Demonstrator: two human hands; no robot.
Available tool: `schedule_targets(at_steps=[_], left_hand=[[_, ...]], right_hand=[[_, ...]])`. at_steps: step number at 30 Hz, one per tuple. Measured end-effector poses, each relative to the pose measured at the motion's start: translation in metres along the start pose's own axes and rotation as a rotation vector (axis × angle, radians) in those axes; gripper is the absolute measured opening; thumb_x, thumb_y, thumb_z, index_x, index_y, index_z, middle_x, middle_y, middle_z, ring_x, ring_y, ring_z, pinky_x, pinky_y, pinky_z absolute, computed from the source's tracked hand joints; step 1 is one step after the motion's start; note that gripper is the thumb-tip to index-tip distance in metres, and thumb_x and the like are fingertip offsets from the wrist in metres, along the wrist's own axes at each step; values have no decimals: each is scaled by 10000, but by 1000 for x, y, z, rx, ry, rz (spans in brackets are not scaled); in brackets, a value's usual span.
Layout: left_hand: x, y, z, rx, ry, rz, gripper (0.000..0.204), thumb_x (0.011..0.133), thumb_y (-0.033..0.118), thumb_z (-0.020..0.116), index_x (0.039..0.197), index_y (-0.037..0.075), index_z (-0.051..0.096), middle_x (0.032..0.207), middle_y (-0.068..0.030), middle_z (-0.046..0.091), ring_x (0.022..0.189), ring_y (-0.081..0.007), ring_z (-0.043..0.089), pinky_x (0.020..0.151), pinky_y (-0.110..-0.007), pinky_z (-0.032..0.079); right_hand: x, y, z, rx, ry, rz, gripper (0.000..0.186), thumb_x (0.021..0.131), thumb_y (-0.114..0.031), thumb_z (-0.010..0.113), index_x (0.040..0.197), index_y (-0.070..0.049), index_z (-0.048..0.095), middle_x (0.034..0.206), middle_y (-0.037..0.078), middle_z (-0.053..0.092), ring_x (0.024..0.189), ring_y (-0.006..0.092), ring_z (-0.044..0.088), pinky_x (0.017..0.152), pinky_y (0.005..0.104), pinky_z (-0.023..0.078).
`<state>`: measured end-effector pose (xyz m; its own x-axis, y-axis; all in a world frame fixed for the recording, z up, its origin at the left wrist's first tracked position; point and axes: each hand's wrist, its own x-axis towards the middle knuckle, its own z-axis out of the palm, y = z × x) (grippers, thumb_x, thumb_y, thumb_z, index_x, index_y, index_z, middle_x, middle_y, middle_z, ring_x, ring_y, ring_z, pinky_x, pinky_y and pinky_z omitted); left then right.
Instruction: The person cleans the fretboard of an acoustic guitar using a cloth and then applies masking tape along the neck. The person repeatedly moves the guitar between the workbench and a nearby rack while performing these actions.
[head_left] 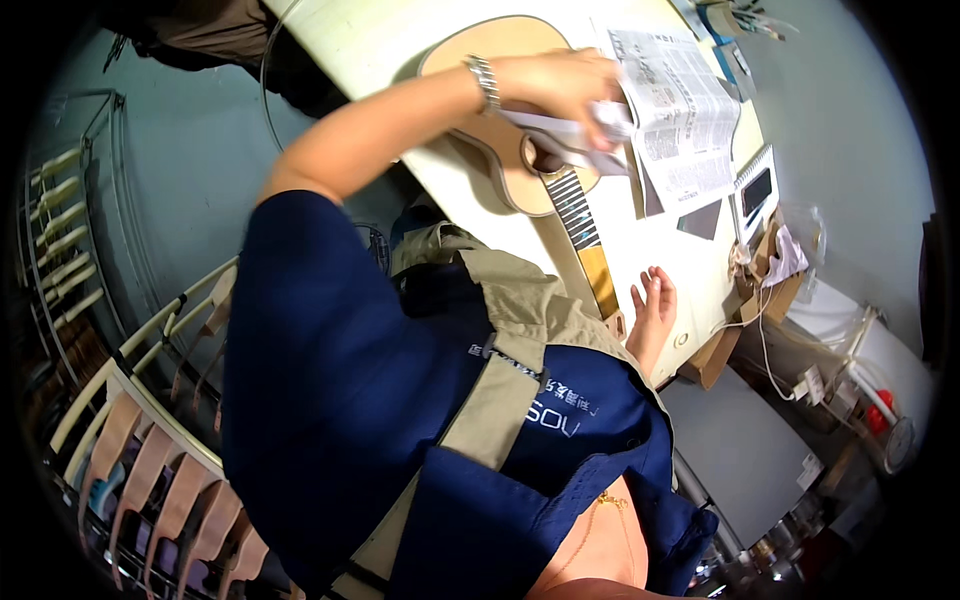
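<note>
- One guitar [475, 45], pale wood, flat on the cream counter [340, 40]; body at the far side, neck running toward the wearer and slightly to the right.
- Round sound hole [545, 155] uncovered in part; fretboard [573, 212] dark with pale crosswise stripes, plain yellowish wood below it.
- White sheet [568, 142] lies across the guitar's top beside the sound hole. Paper or cloth: cannot tell.
- Left hand [575, 88], metal bracelet [484, 84] at the wrist, reaches over the guitar body. Fingers curled and gripping the bunched end of the white sheet; blurred, exact hold unclear.
- Right hand [655, 312] near the end of the neck, over the near edge of the counter. Fingers spread, holding nothing.
- Newspaper [685, 120] just right of the left hand, spread on the counter, its near side over a darker sheet.
- Dark grey flat piece [700, 220] beside the newspaper's near edge.
- Spiral notebook [746, 222] farther right, with a black phone-like slab [757, 192] on it.
- Cardboard box [713, 357] at the counter's right end; white cable [765, 350] hanging near it.
- Lower left, well apart: metal rack [165, 425] with several wooden guitar necks [180, 505] in a row.
</note>
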<state>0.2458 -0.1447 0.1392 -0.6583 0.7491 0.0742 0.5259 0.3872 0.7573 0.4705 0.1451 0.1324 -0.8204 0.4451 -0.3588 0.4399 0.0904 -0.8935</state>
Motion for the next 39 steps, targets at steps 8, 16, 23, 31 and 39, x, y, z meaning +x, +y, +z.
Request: schedule_targets(at_steps=[8, 16, 23, 31, 39], left_hand=[[-10, -43, 47, 281, -67, -216, 828, 586, 248, 822, 1315, 155, 442, 1474, -197, 167, 1384, -371, 89, 1078, -568, 112], [-6, -21, 103, 678, 30, -204, 731, 732, 45, 577, 1409, 137, 316, 1471, -183, 211, 1402, -341, 52, 1098, -545, 93], [17, -47, 22, 273, -531, -96, 953, 582, 400, 768, 1384, 81, 363, 1460, -100, 308, 1412, -284, 33, 1072, -590, -61], [10, -29, 40, 571, -300, -141, 836, 476, 347, 831, 1227, 186, 502, 1233, -33, 481, 1358, -248, 214, 1045, -657, 7], [2, -34, 66, 673, -197, -10, 619, 669, 149, 675, 1244, 94, 453, 1167, -82, 486, 1251, -275, 366, 1092, -527, 143]], right_hand=[[22, 61, 38, -740, -111, -206, 277, 961, -251, 393, 1025, -96, 613, 841, 137, 639, 800, 264, 620, 714, 348, 470], [20, 69, 44, -845, 37, -354, 285, 945, -241, 375, 919, -127, 635, 711, 141, 623, 654, 321, 597, 596, 405, 449], [24, 71, 43, -819, 38, -400, 269, 936, -243, 395, 888, -127, 633, 706, 140, 622, 652, 332, 593, 587, 419, 444], [23, 76, 44, -878, 76, -385, 267, 932, -246, 403, 863, -126, 632, 703, 135, 623, 646, 327, 594, 574, 421, 444], [24, 76, 43, -856, 76, -430, 266, 931, -251, 408, 845, -122, 624, 669, 123, 606, 627, 317, 587, 553, 415, 440]])
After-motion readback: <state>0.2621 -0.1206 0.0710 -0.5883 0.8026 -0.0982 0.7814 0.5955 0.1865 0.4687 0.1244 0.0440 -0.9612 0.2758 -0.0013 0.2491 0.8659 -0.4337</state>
